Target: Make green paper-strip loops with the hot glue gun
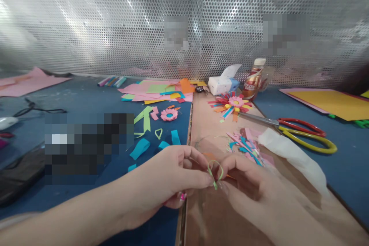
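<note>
Between my two hands is a thin light-green paper strip (pixel 221 171) bent into a small loop, its ends meeting at the bottom. My left hand (pixel 184 173) pinches its left side between thumb and forefinger. From the right, the thumb and fingers of my right hand (pixel 245 184) close on the loop near the joined ends. Left of my hands lie several blue paper strips (pixel 140 148) and a small green paper loop (pixel 158 133). A pink ring-shaped paper flower (pixel 169 114) rests farther back, beside some green strips (pixel 147 118).
Scissors (pixel 300 127) with red and yellow handles lie right, near a layered paper flower (pixel 235 103), paper scraps (pixel 246 146) and a white tissue (pixel 294 157). Behind stand a tissue box (pixel 222 85) and a bottle (pixel 253 80). Coloured sheets (pixel 152 89) lie along the perforated metal wall (pixel 115 27).
</note>
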A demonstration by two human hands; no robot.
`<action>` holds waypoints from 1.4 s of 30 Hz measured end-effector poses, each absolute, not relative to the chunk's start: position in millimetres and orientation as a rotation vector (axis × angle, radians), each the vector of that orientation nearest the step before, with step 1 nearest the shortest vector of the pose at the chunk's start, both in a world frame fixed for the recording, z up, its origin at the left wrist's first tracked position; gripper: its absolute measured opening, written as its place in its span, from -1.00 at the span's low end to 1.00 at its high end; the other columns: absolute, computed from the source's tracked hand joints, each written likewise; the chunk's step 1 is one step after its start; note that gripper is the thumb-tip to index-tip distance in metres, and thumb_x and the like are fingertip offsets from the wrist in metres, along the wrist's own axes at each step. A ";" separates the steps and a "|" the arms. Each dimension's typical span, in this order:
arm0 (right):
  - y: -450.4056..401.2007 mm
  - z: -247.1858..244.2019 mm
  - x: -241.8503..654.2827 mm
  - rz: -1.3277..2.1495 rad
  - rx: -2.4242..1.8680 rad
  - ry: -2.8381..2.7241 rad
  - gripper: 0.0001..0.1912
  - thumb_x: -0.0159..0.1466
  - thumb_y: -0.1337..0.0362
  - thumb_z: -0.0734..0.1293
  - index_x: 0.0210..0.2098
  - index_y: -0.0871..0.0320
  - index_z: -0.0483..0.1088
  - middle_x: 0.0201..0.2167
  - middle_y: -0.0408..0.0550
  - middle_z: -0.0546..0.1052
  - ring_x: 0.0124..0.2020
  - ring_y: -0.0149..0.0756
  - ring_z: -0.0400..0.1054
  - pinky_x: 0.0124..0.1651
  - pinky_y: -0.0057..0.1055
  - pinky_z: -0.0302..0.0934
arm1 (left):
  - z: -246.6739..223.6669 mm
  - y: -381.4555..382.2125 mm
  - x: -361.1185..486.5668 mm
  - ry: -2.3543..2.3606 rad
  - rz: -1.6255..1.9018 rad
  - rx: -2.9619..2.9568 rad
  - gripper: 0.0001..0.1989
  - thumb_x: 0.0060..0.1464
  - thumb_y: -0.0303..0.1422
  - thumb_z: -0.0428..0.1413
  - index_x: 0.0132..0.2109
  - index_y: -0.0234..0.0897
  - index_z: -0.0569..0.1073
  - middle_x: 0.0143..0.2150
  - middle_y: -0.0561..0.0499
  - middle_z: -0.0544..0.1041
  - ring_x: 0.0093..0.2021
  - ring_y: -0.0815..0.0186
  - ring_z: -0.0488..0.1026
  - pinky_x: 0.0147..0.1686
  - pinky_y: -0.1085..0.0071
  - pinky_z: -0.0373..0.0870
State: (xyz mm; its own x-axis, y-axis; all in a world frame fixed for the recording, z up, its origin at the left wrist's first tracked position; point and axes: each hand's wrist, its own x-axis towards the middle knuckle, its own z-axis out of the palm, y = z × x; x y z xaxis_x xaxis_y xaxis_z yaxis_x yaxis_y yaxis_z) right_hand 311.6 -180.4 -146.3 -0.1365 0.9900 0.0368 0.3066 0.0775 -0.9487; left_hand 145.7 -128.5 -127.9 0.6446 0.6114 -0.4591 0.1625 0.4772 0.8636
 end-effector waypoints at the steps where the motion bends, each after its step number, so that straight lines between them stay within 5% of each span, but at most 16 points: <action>1: -180.2 -146.8 311.5 1.096 -1.325 -1.567 -0.94 0.11 0.30 0.28 -0.47 0.09 0.27 -0.44 -0.13 0.44 -0.35 -0.36 0.37 -0.27 -0.43 0.32 | -127.9 -128.4 145.6 0.859 0.320 1.064 -0.87 -0.12 -0.46 0.13 -0.35 -0.28 0.34 -0.65 0.24 0.14 -0.69 0.59 -0.06 -0.74 0.62 -0.20; 31: -170.9 -165.6 319.8 1.186 -1.099 -1.684 -0.84 0.13 0.44 0.20 -0.35 0.05 0.22 -0.38 -0.13 0.49 -0.30 -0.37 0.43 -0.26 -0.44 0.36 | -129.3 -127.7 146.3 0.873 0.312 1.047 -0.88 -0.11 -0.49 0.12 -0.35 -0.29 0.36 -0.65 0.24 0.18 -0.69 0.60 -0.04 -0.75 0.64 -0.19; 42: -174.9 -162.9 312.9 0.615 -1.208 -1.791 -0.86 0.13 0.43 0.18 -0.40 0.06 0.28 -0.48 -0.18 0.50 -0.43 -0.38 0.45 -0.42 -0.52 0.39 | -129.2 -126.7 144.5 0.805 0.308 0.998 -0.91 -0.09 -0.48 0.13 -0.35 -0.30 0.38 -0.68 0.24 0.16 -0.70 0.61 -0.07 -0.76 0.67 -0.20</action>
State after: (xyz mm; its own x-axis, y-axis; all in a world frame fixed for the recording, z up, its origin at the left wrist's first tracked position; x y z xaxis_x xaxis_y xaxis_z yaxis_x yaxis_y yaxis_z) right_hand 312.9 -174.9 -162.9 -0.1553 0.9107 0.3829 0.4829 0.4081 -0.7747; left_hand 144.5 -126.7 -129.2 0.6795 0.5727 -0.4586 0.1206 0.5293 0.8398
